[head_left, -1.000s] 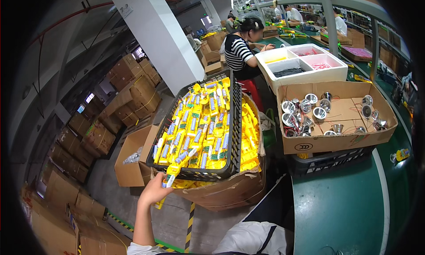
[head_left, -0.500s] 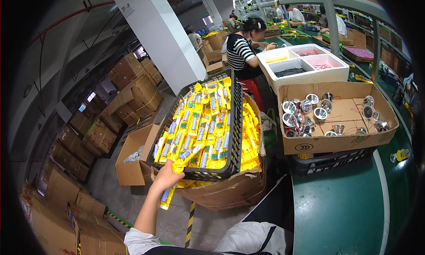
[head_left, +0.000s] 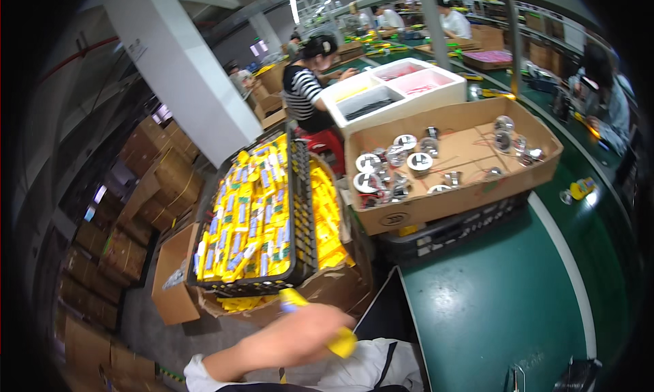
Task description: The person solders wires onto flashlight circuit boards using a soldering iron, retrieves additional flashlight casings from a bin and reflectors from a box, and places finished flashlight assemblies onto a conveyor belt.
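Observation:
My left hand, blurred by motion, is closed round a yellow plastic housing and is over my lap. One end of the housing sticks out above the fingers beside a bluish cylinder, the other below them. Behind the hand is a black plastic basket heaped with yellow housings that carry blue-purple cylinders and green boards. This basket rests on a big carton of more yellow parts. My right hand is out of view.
To the right, a carton of silvery reflector cups with thin wires stands on a black crate on the green bench. Behind it is a white divided foam box. A co-worker in stripes sits beyond; a pillar rises at left.
My left hand has come away from the basket's near edge toward my lap, carrying a yellow housing. The view has turned right, showing more green bench and another person at far right.

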The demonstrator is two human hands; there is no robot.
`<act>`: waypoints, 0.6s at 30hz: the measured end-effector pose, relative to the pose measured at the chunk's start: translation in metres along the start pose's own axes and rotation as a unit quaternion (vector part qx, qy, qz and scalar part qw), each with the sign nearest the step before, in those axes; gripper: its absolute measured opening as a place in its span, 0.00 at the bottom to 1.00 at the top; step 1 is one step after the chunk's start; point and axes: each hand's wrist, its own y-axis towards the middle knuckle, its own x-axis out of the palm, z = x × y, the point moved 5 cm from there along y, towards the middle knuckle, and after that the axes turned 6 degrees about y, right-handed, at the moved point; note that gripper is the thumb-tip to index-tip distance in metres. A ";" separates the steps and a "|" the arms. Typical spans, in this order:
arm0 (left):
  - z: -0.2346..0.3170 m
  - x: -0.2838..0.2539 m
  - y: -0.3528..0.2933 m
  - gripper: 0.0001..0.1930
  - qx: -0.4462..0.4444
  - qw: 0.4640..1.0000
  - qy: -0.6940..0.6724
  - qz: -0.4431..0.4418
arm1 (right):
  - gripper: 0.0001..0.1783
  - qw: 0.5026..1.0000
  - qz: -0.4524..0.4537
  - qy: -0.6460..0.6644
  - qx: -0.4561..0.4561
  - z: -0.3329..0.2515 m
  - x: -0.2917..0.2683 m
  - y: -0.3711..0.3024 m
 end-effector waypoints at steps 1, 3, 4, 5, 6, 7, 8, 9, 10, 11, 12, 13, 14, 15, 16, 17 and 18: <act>0.019 0.015 0.025 0.25 0.086 0.996 0.015 -0.030 | 0.13 1.000 0.016 0.014 -0.017 -0.005 -0.004 0.001; 0.064 0.043 0.062 0.16 0.246 0.969 0.011 -0.032 | 0.14 0.997 0.035 0.047 -0.042 -0.017 0.001 -0.005; 0.084 0.070 0.077 0.09 0.337 0.940 0.045 -0.011 | 0.14 0.995 0.049 0.062 -0.060 -0.024 0.000 -0.006; 0.101 0.090 0.086 0.08 0.388 0.918 0.077 0.002 | 0.14 0.994 0.059 0.068 -0.060 -0.024 -0.004 -0.007; 0.116 0.113 0.097 0.08 0.447 0.889 0.100 0.018 | 0.14 0.992 0.071 0.071 -0.072 -0.025 -0.009 -0.006; 0.127 0.138 0.107 0.07 0.487 0.863 0.130 0.039 | 0.14 0.991 0.077 0.077 -0.079 -0.026 -0.012 -0.006; 0.133 0.159 0.119 0.07 0.527 0.833 0.158 0.062 | 0.14 0.989 0.089 0.082 -0.084 -0.026 -0.015 -0.007; 0.135 0.171 0.136 0.07 0.537 0.826 0.158 0.064 | 0.14 0.986 0.104 0.093 -0.093 -0.026 -0.018 -0.008; 0.139 0.180 0.148 0.06 0.591 0.785 0.165 0.081 | 0.13 0.982 0.119 0.102 -0.103 -0.027 -0.021 -0.007; 0.140 0.189 0.155 0.06 0.639 0.743 0.173 0.098 | 0.13 0.979 0.131 0.111 -0.112 -0.027 -0.022 -0.007; 0.141 0.189 0.166 0.06 0.645 0.738 0.172 0.099 | 0.13 0.977 0.138 0.113 -0.115 -0.028 -0.024 -0.006; 0.141 0.188 0.174 0.06 0.682 0.703 0.189 0.061 | 0.13 0.975 0.140 0.124 -0.122 -0.029 -0.025 -0.006; 0.138 0.189 0.178 0.06 0.714 0.668 0.207 0.022 | 0.12 0.973 0.140 0.135 -0.127 -0.030 -0.025 -0.007; 0.134 0.189 0.181 0.06 0.716 0.665 0.209 0.022 | 0.12 0.972 0.143 0.137 -0.128 -0.032 -0.025 -0.007; 0.130 0.185 0.182 0.11 0.725 0.663 0.184 0.040 | 0.12 0.971 0.143 0.132 -0.137 -0.033 -0.024 -0.009; 0.126 0.182 0.182 0.17 0.731 0.661 0.160 0.058 | 0.12 0.971 0.142 0.127 -0.145 -0.035 -0.023 -0.010; 0.123 0.179 0.180 0.17 0.734 0.658 0.160 0.059 | 0.12 0.970 0.145 0.129 -0.148 -0.036 -0.022 -0.011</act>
